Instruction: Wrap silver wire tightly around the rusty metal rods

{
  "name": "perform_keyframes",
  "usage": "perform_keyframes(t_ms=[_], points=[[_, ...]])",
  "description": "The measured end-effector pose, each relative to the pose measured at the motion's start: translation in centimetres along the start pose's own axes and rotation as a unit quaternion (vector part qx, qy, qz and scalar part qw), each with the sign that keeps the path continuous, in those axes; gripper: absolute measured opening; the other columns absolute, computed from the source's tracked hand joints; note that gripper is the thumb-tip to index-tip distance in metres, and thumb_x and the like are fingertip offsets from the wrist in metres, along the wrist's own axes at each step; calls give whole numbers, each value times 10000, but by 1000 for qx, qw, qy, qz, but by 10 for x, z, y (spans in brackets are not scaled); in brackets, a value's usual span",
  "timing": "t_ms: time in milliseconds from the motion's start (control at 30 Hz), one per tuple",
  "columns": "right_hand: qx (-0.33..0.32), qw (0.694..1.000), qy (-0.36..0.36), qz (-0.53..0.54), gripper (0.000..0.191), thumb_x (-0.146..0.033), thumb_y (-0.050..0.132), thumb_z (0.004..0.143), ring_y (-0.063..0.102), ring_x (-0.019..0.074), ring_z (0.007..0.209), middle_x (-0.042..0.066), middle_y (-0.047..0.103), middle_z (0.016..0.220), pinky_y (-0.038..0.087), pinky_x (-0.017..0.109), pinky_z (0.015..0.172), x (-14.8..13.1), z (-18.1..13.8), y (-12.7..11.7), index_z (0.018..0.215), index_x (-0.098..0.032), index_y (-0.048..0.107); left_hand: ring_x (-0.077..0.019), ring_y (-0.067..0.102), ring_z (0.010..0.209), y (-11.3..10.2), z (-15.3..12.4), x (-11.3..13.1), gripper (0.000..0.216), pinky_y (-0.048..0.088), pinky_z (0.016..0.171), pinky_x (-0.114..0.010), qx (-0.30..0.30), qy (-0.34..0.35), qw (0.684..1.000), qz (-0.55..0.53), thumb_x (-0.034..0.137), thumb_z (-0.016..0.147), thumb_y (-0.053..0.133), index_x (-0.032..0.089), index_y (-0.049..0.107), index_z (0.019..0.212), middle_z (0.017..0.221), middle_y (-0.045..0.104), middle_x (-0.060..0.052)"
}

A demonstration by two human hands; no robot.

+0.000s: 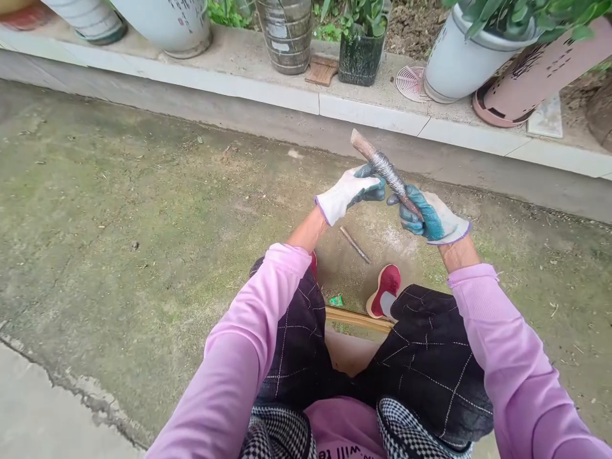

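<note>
I sit above mossy concrete with both hands in white gloves with teal palms. My right hand (433, 218) grips the lower end of a short brown stick (364, 147) that slants up to the left. Silvery wire (385, 168) is wound around the stick's middle. My left hand (351, 189) pinches the stick at the wire wrap with its fingertips. A second, thinner stick (354, 244) lies on the ground below my hands, near my red shoe (385, 290).
A raised concrete ledge (268, 89) runs across the back with several plant pots, a metal bucket (285, 33) and a pink round grate (410, 83). A wooden stool edge (358, 318) shows between my knees. A small green scrap (336, 299) lies by it.
</note>
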State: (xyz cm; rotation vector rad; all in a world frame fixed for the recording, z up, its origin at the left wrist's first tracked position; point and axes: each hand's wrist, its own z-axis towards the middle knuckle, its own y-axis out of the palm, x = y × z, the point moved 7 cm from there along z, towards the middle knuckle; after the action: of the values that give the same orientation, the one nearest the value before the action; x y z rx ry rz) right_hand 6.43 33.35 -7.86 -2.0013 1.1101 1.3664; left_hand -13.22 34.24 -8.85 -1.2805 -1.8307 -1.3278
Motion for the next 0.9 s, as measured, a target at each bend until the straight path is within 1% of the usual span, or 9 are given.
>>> perform_keyframes(t_ms=[100, 200, 300, 400, 467, 533, 667, 733, 900], points=[[60, 996, -31, -53, 807, -973, 1042, 833, 445, 154, 541, -40, 552, 671, 404, 290, 485, -5, 3, -1, 1068, -265, 736, -152, 807, 799, -2, 0, -1, 382, 726, 1185, -464, 12, 18, 999, -29, 13, 901, 1029, 158, 768, 1138, 832, 760, 58], [151, 979, -59, -127, 681, -742, 1100, 801, 629, 191, 663, 18, 744, 843, 560, 309, 571, -9, 9, -10, 1138, -253, 766, -150, 793, 796, 0, 4, -5, 343, 728, 1201, -475, 38, 20, 999, -25, -8, 917, 995, 158, 782, 1128, 799, 733, 66], [223, 943, -104, -224, 613, -614, 1023, 846, 819, 291, 963, 75, 875, 1077, 726, 395, 813, -15, 13, -20, 1292, -244, 823, -157, 796, 764, 6, 9, -12, 315, 748, 1146, -444, 55, 9, 998, 2, -10, 922, 963, 161, 806, 1135, 765, 738, 61], [256, 906, -125, -313, 523, -576, 932, 912, 859, 393, 1261, 130, 918, 1253, 753, 527, 1080, -18, 14, -21, 1320, -263, 838, -163, 803, 743, 8, 10, -16, 334, 761, 1101, -439, 61, 7, 998, 16, 9, 931, 961, 154, 827, 1201, 783, 775, 45], [252, 904, -115, -325, 414, -567, 917, 936, 854, 389, 1208, 113, 898, 1159, 750, 500, 1040, -16, 14, -17, 1228, -291, 818, -155, 796, 730, 6, 8, -13, 360, 764, 1058, -420, 58, 16, 998, 11, 39, 935, 981, 150, 826, 1240, 804, 790, 36], [223, 932, -81, -273, 364, -598, 931, 953, 793, 320, 926, 66, 789, 912, 710, 409, 795, -9, 15, -11, 1079, -308, 750, -149, 797, 733, 4, 3, -8, 426, 756, 1010, -383, 43, 26, 999, 2, 81, 923, 1019, 147, 831, 1299, 826, 799, 30], [110, 988, 0, -108, 542, -668, 1037, 897, 482, 173, 569, -16, 573, 696, 461, 306, 468, 7, 19, 5, 943, -308, 636, -144, 784, 724, 1, -6, -3, 539, 732, 945, -344, 10, 17, 1000, 6, 88, 863, 1039, 124, 851, 1367, 843, 814, 25], [98, 989, 2, -111, 523, -621, 1066, 856, 507, 165, 575, -11, 617, 726, 488, 304, 483, 8, 20, 5, 959, -296, 669, -146, 778, 723, 1, -6, -5, 484, 729, 947, -353, 21, 11, 1000, 13, 43, 846, 1016, 120, 853, 1295, 843, 818, 19], [237, 930, -88, -265, 420, -474, 998, 819, 822, 306, 993, 72, 876, 1047, 710, 387, 813, -12, 16, -17, 1144, -273, 825, -137, 752, 691, 3, 6, -15, 396, 727, 925, -365, 72, 4, 997, 26, -13, 843, 1013, 159, 798, 1127, 800, 784, 45]])
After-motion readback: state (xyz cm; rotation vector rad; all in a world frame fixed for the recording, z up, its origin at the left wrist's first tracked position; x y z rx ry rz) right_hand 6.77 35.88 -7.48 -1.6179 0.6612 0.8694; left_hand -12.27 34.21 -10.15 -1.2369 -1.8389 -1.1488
